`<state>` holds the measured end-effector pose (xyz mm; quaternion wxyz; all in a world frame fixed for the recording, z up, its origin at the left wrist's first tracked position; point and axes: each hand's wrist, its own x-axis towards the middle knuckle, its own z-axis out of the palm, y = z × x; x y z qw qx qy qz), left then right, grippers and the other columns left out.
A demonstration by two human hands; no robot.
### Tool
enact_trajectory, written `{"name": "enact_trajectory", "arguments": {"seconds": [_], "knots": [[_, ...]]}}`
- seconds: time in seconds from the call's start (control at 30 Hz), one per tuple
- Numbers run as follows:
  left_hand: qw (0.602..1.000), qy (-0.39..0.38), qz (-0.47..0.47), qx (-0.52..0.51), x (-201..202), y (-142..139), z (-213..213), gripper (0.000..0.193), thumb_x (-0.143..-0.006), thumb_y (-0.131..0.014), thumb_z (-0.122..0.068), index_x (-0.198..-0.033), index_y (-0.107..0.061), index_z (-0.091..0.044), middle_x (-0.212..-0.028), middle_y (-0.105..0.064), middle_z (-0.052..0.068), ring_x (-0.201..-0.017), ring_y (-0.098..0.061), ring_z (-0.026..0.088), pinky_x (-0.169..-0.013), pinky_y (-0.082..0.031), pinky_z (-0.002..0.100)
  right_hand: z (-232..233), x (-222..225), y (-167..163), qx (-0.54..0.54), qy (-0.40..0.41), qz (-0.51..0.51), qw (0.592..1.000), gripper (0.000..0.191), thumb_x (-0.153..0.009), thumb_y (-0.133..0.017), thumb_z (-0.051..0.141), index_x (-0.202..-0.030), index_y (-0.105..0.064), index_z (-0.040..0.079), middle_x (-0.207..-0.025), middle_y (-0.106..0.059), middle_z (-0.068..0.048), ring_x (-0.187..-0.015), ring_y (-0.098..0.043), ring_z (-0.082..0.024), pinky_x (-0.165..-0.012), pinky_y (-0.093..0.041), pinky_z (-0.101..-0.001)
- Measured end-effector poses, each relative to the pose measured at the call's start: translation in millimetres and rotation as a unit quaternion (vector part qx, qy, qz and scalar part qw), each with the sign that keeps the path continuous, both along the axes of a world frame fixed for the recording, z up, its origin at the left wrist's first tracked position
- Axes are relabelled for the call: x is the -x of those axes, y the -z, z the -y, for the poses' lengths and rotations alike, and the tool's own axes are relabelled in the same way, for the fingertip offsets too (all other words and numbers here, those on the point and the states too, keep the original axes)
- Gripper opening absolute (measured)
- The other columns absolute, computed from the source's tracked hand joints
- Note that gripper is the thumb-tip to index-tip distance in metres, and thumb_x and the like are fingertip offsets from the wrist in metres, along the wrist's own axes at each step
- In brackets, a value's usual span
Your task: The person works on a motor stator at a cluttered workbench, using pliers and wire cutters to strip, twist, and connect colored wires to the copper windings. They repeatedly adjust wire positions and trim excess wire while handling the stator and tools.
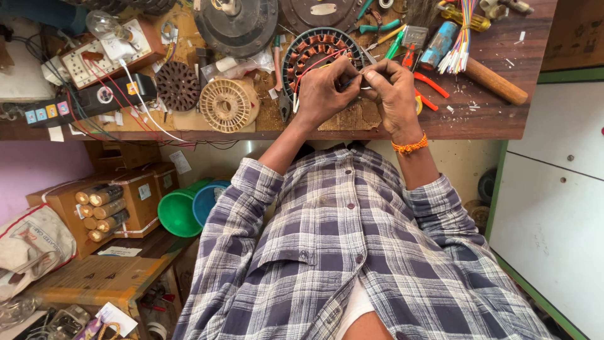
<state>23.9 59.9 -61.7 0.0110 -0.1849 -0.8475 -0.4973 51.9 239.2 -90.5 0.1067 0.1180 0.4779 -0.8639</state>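
My left hand (pixel 322 94) and my right hand (pixel 393 93) meet at the front of a wooden workbench (pixel 491 119). Their fingertips pinch a thin wire lead (pixel 360 77) between them. The lead comes from a round motor stator (pixel 318 50) with copper coils, which lies just beyond my hands. A red wire (pixel 314 68) and white-sleeved ends run from the stator under my left hand. An orange thread band (pixel 409 145) circles my right wrist.
On the bench lie a cream plastic spool (pixel 228 104), a dark toothed core (pixel 177 85), a round motor housing (pixel 238 25), a black power strip (pixel 88 101), a wooden-handled tool (pixel 497 82), coloured wires (pixel 460 44) and pliers (pixel 377 28). Green and blue bowls (pixel 179 213) and boxes sit below left; white cabinet (pixel 553 189) at right.
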Motion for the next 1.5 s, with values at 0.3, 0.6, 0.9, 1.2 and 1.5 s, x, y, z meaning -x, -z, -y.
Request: {"name": "enact_trajectory", "arguments": {"seconds": [0.3,0.6,0.9,1.2,1.5], "knots": [[1.000,-0.002,-0.005,0.005,1,0,-2,0.019,-0.091,-0.078,-0.021,-0.092,-0.065,-0.008,-0.074,-0.071,0.004,-0.063,-0.071,0.016,-0.058,-0.053,0.032,10,-9,-3,-0.051,-0.011,-0.004,0.999,0.008,-0.100,-0.060,0.004,-0.103,-0.063,-0.003,-0.102,-0.069,-0.008,-0.089,-0.072,-0.015,-0.080,-0.066,-0.0321],[1.000,0.005,0.010,0.006,3,0,-3,0.015,-0.091,-0.077,-0.020,-0.094,-0.069,-0.008,-0.076,-0.072,0.006,-0.064,-0.071,0.018,-0.059,-0.052,0.032,-6,2,-21,-0.309,-0.006,-0.215,0.926,0.010,-0.104,-0.067,0.002,-0.114,-0.065,-0.001,-0.113,-0.065,-0.008,-0.104,-0.065,-0.015,-0.090,-0.057,-0.0286],[1.000,0.023,-0.012,-0.018,4,-4,-3,0.012,-0.095,-0.073,-0.015,-0.098,-0.065,-0.007,-0.080,-0.071,0.005,-0.067,-0.071,0.019,-0.061,-0.052,0.033,-15,-2,-16,-0.386,0.018,-0.219,0.896,0.022,-0.098,-0.077,0.004,-0.117,-0.065,0.003,-0.114,-0.063,-0.008,-0.096,-0.065,-0.014,-0.085,-0.057,-0.0285],[0.999,0.029,0.030,0.005,5,0,-1,0.012,-0.092,-0.075,-0.013,-0.095,-0.065,-0.008,-0.076,-0.070,0.005,-0.066,-0.070,0.020,-0.061,-0.051,0.035,-32,22,-30,-0.528,-0.030,-0.497,0.688,0.019,-0.094,-0.082,-0.002,-0.109,-0.075,0.008,-0.114,-0.066,-0.006,-0.089,-0.064,-0.023,-0.076,-0.055,-0.0332],[0.996,0.050,-0.073,0.033,1,-6,-1,0.011,-0.095,-0.074,-0.014,-0.100,-0.065,-0.009,-0.082,-0.070,0.006,-0.074,-0.070,0.026,-0.065,-0.051,0.039,-36,11,0,-0.260,-0.152,-0.113,0.947,0.014,-0.104,-0.071,0.016,-0.106,-0.065,0.003,-0.092,-0.068,-0.003,-0.080,-0.065,-0.013,-0.069,-0.053,-0.0261]]}}
